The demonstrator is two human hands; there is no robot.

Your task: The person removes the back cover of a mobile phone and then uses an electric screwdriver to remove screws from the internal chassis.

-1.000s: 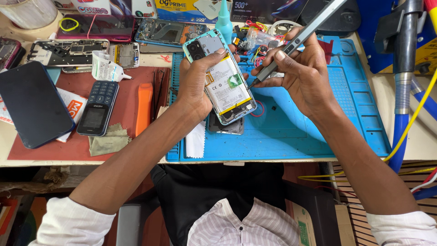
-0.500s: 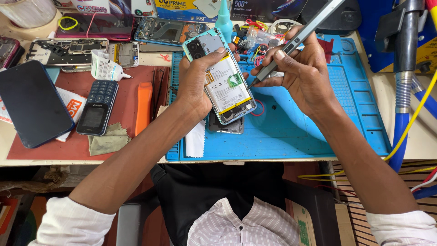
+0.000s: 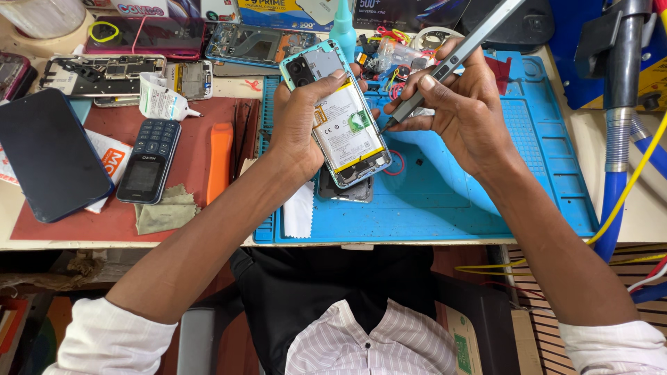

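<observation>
left hand (image 3: 300,121) has a closed grip around the opened phone (image 3: 340,125), held above the blue mat (image 3: 486,201); right hand (image 3: 465,114) pinches a grey screwdriver (image 3: 455,59), tip at the phone's right edge.

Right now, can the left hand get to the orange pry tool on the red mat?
Probably not without letting go: the left hand is wrapped around the opened phone, so its fingers are occupied. The path itself looks free; the orange pry tool lies uncovered just left of that forearm.

Bright, even light; sharp focus
</observation>
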